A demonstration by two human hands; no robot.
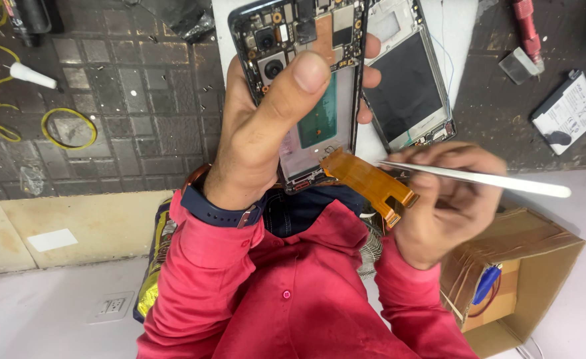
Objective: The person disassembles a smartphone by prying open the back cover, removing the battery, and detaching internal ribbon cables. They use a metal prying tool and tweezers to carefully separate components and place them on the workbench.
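Dark gridded work mat (pixel 133 119) lies behind; the left hand (pixel 260 133) grips an opened phone (pixel 306 86), thumb pressed across its middle, while the right hand (pixel 446 199) pinches white tweezers (pixel 479 178) beside the orange ribbon cable (pixel 369 183) hanging from the phone's lower end

Dark grid mat (pixel 140 119): yellow rings (pixel 68 127), white tube (pixel 32 75), battery (pixel 567 113).

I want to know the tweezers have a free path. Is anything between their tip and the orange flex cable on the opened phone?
Nothing visible: the silver tweezers in the right hand reach the orange flex cable unobstructed; the left hand grips the opened phone above.
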